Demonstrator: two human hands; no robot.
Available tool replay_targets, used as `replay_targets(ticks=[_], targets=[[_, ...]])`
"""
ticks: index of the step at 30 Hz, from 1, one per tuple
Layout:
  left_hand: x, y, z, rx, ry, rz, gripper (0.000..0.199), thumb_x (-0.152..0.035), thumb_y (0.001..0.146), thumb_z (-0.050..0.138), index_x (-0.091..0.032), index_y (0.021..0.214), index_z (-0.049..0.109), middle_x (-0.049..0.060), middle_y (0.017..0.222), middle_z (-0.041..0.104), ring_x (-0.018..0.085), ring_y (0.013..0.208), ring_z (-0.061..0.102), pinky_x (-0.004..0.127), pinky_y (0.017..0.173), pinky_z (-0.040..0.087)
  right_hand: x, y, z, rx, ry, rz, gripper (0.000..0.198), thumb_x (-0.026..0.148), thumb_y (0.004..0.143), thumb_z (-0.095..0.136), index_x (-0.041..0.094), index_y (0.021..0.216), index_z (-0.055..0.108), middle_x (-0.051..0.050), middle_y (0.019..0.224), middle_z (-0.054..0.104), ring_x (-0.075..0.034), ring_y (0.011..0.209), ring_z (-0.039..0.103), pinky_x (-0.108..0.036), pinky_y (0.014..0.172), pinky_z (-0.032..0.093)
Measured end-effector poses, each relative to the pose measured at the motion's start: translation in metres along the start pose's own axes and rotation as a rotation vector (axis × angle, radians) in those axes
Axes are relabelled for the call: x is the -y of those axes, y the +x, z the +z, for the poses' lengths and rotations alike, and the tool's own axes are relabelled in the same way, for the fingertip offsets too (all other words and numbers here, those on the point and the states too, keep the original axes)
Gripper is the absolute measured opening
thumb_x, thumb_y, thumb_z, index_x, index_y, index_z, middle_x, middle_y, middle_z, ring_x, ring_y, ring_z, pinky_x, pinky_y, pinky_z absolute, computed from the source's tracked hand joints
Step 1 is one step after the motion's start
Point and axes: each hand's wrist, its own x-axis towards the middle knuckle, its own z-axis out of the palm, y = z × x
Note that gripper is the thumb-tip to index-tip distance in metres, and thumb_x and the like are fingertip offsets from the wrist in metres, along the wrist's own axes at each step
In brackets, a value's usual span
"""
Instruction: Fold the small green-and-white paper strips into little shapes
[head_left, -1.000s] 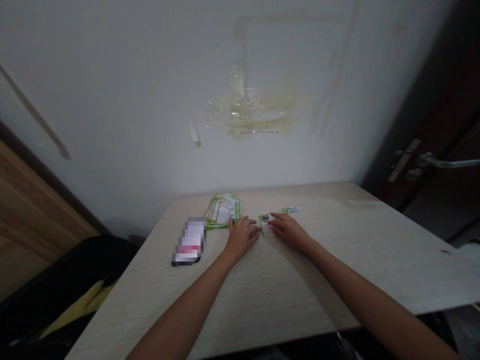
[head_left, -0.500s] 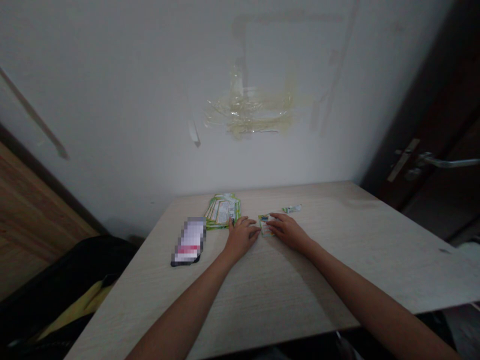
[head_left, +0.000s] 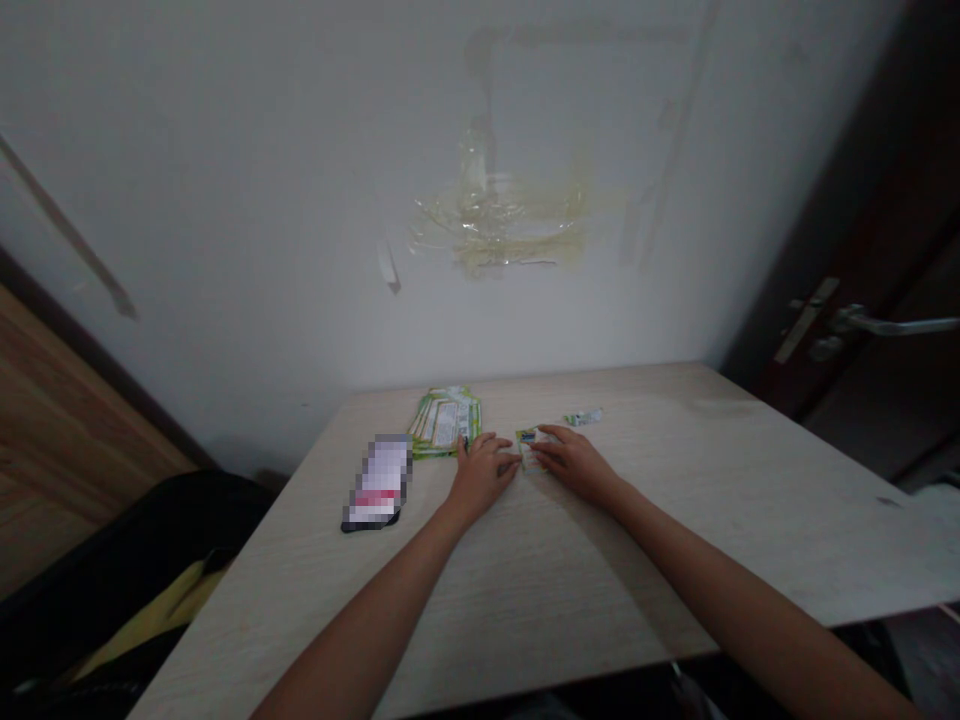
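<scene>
The small printed piece point(head_left: 528, 436) lay on the counter point(head_left: 487, 610), a little below and right of the frame's centre, and less of it showed than a second earlier. The right hand point(head_left: 581, 466) covered more of it, so we judged the handling still under way, with the piece not yet let go. What we could see was pale, with a blue patch near the top and a yellow-green border on the left; its lower edge was too dim to make out. The right hand's fingers curved over it, but we could not tell whether they pinched it or only pressed. Just beside its left edge, the left hand point(head_left: 481, 475) had barely shifted, palm down, fingers loosely spread, with no visible hold on anything. One outer finger overlapped the corner of a green-and-white pile point(head_left: 446, 422). Farther out, we saw a narrow scrap point(head_left: 583, 416) beyond the right hand and a blurred-out phone point(head_left: 379, 485) left of centre.
</scene>
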Motion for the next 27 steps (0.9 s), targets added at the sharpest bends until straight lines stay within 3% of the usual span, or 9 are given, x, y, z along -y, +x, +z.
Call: replay_targets(ticks=[21, 27], targets=[[-0.0006, 0.0004, -0.002, 0.028, -0.007, -0.016, 0.02, -0.039, 0.092, 0.058, -0.037, 0.103, 0.074, 0.0, 0.13, 0.065, 0.028, 0.133, 0.043, 0.07, 0.114, 0.003, 0.0007, 0.001, 0.0044, 0.005, -0.036, 0.011, 0.031, 0.037, 0.096, 0.053, 0.029, 0.121, 0.069, -0.012, 0.135, 0.057, -0.027, 0.125, 0.054, -0.047, 0.103, 0.046], [0.0011, 0.0008, 0.0001, 0.023, 0.012, -0.013, 0.019, -0.039, 0.091, 0.06, -0.038, 0.104, 0.074, -0.001, 0.131, 0.065, 0.028, 0.133, 0.043, 0.071, 0.113, 0.003, 0.002, -0.0011, -0.0014, 0.039, -0.023, 0.009, 0.04, 0.043, 0.089, 0.062, 0.03, 0.127, 0.065, -0.013, 0.139, 0.053, -0.029, 0.128, 0.05, -0.049, 0.105, 0.042]])
